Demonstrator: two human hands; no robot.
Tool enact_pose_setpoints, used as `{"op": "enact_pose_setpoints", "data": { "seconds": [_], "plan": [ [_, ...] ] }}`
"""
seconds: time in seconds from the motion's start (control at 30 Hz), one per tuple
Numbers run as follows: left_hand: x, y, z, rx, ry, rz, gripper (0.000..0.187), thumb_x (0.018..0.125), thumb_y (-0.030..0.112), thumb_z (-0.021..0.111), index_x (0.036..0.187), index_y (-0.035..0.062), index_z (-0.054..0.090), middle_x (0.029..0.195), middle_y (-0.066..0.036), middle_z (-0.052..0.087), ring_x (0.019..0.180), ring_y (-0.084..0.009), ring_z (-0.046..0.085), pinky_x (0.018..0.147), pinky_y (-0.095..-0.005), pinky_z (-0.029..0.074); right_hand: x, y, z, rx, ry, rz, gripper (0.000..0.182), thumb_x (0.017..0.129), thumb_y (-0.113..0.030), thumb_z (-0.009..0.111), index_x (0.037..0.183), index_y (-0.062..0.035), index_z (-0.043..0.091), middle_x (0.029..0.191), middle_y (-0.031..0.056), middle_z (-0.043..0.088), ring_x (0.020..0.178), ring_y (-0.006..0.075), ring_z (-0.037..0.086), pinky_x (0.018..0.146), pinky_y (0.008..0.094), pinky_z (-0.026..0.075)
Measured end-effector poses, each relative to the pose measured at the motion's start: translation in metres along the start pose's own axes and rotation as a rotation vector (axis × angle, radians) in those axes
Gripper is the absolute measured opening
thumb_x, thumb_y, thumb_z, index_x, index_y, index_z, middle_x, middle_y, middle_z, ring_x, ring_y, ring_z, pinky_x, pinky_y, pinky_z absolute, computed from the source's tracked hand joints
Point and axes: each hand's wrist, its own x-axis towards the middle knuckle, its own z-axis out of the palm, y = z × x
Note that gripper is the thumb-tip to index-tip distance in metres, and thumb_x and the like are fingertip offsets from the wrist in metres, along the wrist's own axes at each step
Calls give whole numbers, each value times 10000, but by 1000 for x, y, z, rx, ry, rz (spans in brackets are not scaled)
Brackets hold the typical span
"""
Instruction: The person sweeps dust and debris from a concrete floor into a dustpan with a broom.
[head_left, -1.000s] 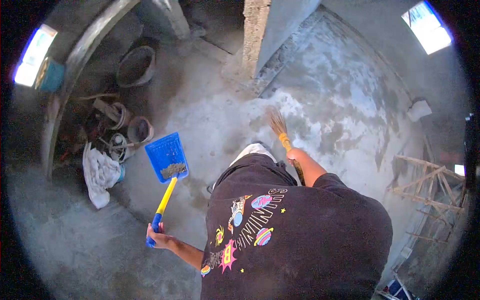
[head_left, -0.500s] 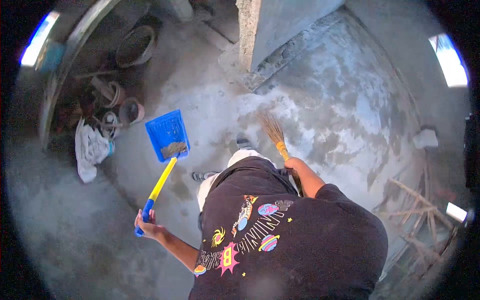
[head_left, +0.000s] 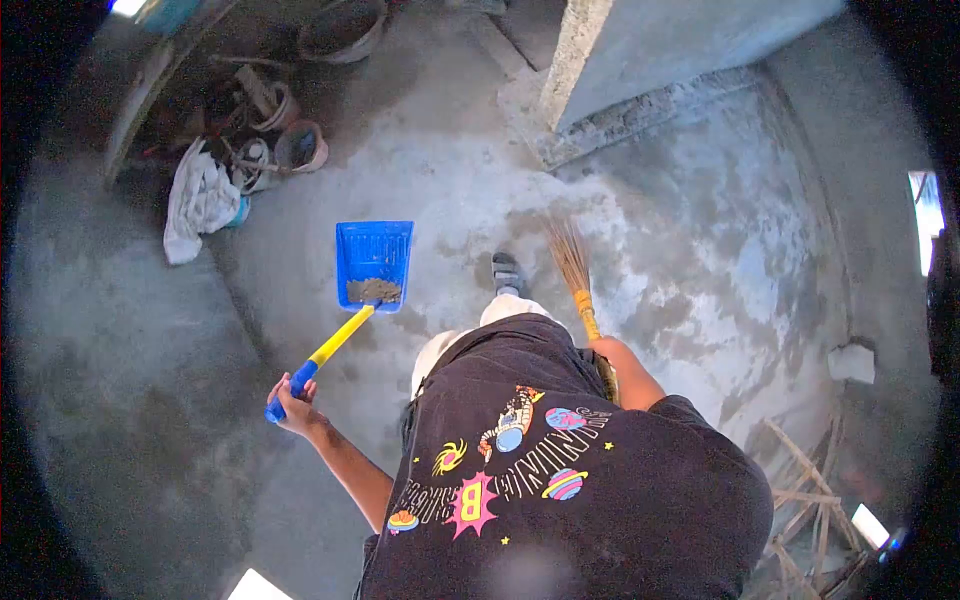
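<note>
My left hand (head_left: 293,402) grips the blue dustpan (head_left: 375,245) by its handle, ahead-left; grey debris (head_left: 374,291) lies near the handle end. My right hand (head_left: 613,354) is wrapped round the broom (head_left: 572,265); its handle's far end is lost behind my shirt (head_left: 560,500). Buckets (head_left: 318,156), upper left: dim (contents unreadable). Open floor (head_left: 460,210) between tools; wall (head_left: 640,60) edge beyond.

My left arm (head_left: 345,465) extends outward, left grip (head_left: 292,404) curled; my right arm (head_left: 637,382) points forward, right grip (head_left: 607,352) clenched.
</note>
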Motion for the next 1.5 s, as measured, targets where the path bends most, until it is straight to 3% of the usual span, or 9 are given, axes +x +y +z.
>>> {"op": "enact_pose_setpoints", "data": {
  "seconds": [0.13, 0.7, 0.83, 0.97, 1.17, 1.23, 1.3, 1.43, 1.5],
  "plan": [
    [-6, -24, -53, -20, 137, 0, 170, 804, 96, 552, 927, -19, 571, 886, -149, 635, 519, -201, 601, 462, -260, 536, 3, 3, -3, 378, -150, 125, 137, 749, -144, 647, 789, -23, 597, 633, 78, 599, 535, 201, 580, 514, 336, 483],
    [-115, -166, -212, 26, 711, -129, 315, 840, 243, 668, 912, -41, 553, 704, -99, 587, 523, -146, 598, 430, -201, 472, -30, -40, -96, -647, -6, 16, 252, 714, -245, 675, 862, -45, 631, 718, 101, 636, 613, 235, 618, 588, 395, 492],
    [-131, -191, -227, 260, 742, -114, 269, 843, 264, 665, 820, 10, 581, 668, -47, 577, 473, -102, 530, 422, -232, 421, -34, -40, -100, -822, 45, -51, 266, 718, -263, 671, 876, -52, 637, 744, 111, 644, 626, 238, 623, 597, 395, 490],
    [-149, -214, -259, 611, 818, -148, 309, 811, 290, 686, 784, 1, 579, 699, -96, 597, 596, -207, 572, 574, -343, 457, -38, -43, -106, -971, 100, -124, 279, 722, -281, 667, 891, -59, 643, 769, 120, 653, 639, 241, 628, 606, 394, 488],
    [-154, -276, -281, 586, 931, -201, 318, 798, 302, 692, 819, -3, 604, 729, -114, 609, 646, -229, 578, 626, -366, 461, -107, -94, -44, -1153, 169, -217, 301, 728, -308, 660, 912, -70, 653, 808, 134, 665, 659, 246, 636, 620, 393, 485],
    [-149, -268, -274, 555, 925, -251, 303, 793, 283, 702, 837, -2, 610, 754, -101, 620, 655, -201, 584, 649, -359, 481, 5, -29, -127, -1154, 162, -249, 279, 714, -310, 663, 850, -67, 655, 801, 143, 660, 671, 221, 644, 618, 375, 496],
    [-148, -305, -285, 346, 942, -295, 285, 774, 255, 726, 837, 0, 614, 755, -74, 623, 670, -181, 590, 638, -340, 499, -79, -94, -82, -905, 104, -248, 360, 651, -137, 702, 970, -10, 594, 655, 112, 599, 600, 217, 614, 522, 408, 499],
    [-162, -330, -305, 504, 897, -494, 283, 741, 194, 762, 897, -7, 637, 785, -69, 629, 642, -162, 602, 544, -298, 508, -81, -180, -24, -609, 35, -283, 473, 690, -60, 664, 1128, -11, 494, 663, 97, 557, 570, 198, 584, 463, 380, 483],
    [-157, -319, -287, 313, 933, -570, 272, 736, 163, 764, 911, -3, 640, 800, -77, 631, 631, -160, 605, 534, -291, 515, -93, -249, -2, -543, -86, -428, 642, 722, -29, 622, 1313, -127, 392, 722, 84, 568, 542, 175, 534, 496, 346, 454]
  ]
}}
